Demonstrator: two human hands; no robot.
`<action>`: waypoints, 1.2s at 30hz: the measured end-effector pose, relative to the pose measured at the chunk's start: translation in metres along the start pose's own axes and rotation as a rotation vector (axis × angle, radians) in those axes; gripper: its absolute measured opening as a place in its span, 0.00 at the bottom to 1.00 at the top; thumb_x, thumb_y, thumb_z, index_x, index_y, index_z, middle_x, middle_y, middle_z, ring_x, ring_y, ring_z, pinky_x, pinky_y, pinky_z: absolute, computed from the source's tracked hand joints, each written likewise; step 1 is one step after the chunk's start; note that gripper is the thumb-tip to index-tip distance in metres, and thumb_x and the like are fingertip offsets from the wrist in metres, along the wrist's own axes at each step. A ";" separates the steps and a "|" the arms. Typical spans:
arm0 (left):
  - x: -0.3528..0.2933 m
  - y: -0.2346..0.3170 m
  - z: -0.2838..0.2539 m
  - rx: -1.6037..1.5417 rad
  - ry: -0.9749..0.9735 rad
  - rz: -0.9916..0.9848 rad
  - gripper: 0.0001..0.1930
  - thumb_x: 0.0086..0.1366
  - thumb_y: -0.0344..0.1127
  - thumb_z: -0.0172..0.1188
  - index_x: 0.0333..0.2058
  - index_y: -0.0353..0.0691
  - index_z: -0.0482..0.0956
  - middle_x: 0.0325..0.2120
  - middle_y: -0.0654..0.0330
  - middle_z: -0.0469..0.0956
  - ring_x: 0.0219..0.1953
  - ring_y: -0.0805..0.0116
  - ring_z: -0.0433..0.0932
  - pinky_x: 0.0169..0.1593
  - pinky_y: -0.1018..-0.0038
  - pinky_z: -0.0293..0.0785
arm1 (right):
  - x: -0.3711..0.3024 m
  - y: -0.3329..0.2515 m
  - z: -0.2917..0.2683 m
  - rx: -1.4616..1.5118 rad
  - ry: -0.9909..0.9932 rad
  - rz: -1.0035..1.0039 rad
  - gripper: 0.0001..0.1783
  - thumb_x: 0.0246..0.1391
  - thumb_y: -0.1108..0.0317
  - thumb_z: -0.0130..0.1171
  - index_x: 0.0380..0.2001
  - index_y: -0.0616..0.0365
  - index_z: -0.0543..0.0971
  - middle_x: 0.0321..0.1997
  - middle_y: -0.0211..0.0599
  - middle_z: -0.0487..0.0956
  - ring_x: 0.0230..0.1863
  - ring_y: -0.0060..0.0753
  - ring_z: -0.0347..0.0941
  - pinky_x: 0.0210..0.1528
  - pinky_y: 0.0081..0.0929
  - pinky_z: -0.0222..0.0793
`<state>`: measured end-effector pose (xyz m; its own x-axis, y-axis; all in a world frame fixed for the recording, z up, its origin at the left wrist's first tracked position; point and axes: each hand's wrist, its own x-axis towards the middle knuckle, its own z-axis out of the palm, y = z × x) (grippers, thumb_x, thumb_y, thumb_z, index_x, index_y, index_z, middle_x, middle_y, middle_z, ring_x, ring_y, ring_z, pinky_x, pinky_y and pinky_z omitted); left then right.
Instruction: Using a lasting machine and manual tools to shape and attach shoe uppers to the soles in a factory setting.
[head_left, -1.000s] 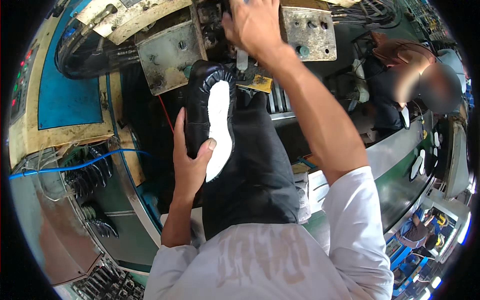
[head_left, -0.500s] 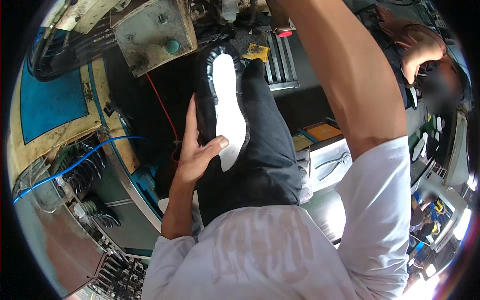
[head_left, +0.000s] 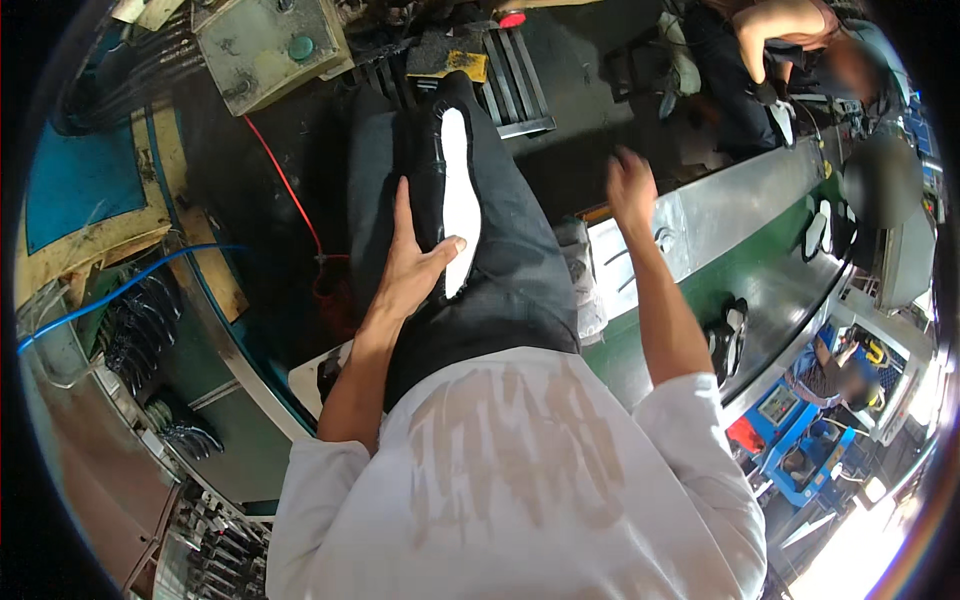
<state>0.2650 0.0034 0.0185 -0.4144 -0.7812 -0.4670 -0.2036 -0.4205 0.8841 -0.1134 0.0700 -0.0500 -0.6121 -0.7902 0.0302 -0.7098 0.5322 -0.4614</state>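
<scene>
Over my lap, my left hand [head_left: 405,268] grips a black shoe [head_left: 437,165] with its white underside [head_left: 458,190] turned up. The thumb presses on the white face near the end closest to me. My fingers lie along the dark side, partly hidden by the shoe. To the right, my right hand [head_left: 632,190] is held in the air by the near end of a metal bench. Its fingers look curled but are smeared by motion, and no object shows in them.
A grey control box with a green button [head_left: 301,48] stands at upper left, near a slatted metal rack [head_left: 515,80]. Black shoes [head_left: 733,335] sit on the green conveyor [head_left: 690,300] at right. A blue hose [head_left: 130,280] crosses the left side. A co-worker's arm [head_left: 757,35] is at upper right.
My right arm has come down and back from the upper machine area to beside the bench. The shoe has turned slightly on its side in my left hand. The whole view has shifted.
</scene>
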 end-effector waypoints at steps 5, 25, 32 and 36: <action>-0.022 -0.008 0.002 0.151 -0.042 0.042 0.57 0.69 0.31 0.72 0.83 0.44 0.36 0.76 0.38 0.60 0.69 0.53 0.75 0.73 0.63 0.68 | -0.131 0.148 -0.002 -0.321 -0.011 0.789 0.50 0.56 0.27 0.66 0.58 0.67 0.83 0.60 0.70 0.79 0.68 0.67 0.71 0.73 0.54 0.64; 0.095 0.022 0.007 0.083 0.035 0.131 0.43 0.73 0.39 0.67 0.81 0.45 0.54 0.75 0.42 0.63 0.76 0.49 0.65 0.75 0.59 0.63 | -0.037 -0.027 -0.050 1.041 -0.700 0.395 0.25 0.76 0.49 0.56 0.57 0.63 0.81 0.30 0.30 0.76 0.32 0.25 0.71 0.37 0.28 0.68; 0.101 0.019 0.004 0.155 0.058 0.122 0.42 0.74 0.36 0.65 0.80 0.44 0.54 0.77 0.43 0.60 0.79 0.50 0.59 0.79 0.61 0.56 | 0.014 -0.166 -0.048 0.206 -0.914 -0.290 0.19 0.73 0.61 0.57 0.34 0.68 0.83 0.23 0.51 0.82 0.32 0.54 0.85 0.41 0.49 0.77; 0.099 0.011 0.002 0.216 0.050 0.133 0.43 0.75 0.39 0.64 0.81 0.43 0.51 0.79 0.41 0.56 0.80 0.46 0.56 0.79 0.58 0.55 | 0.030 -0.180 -0.046 0.135 -1.039 -0.270 0.18 0.72 0.63 0.57 0.33 0.69 0.83 0.27 0.56 0.83 0.35 0.62 0.85 0.43 0.56 0.76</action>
<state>0.2203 -0.0779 -0.0179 -0.4065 -0.8473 -0.3419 -0.3369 -0.2088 0.9181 -0.0203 -0.0356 0.0744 0.1988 -0.7810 -0.5920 -0.6937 0.3146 -0.6480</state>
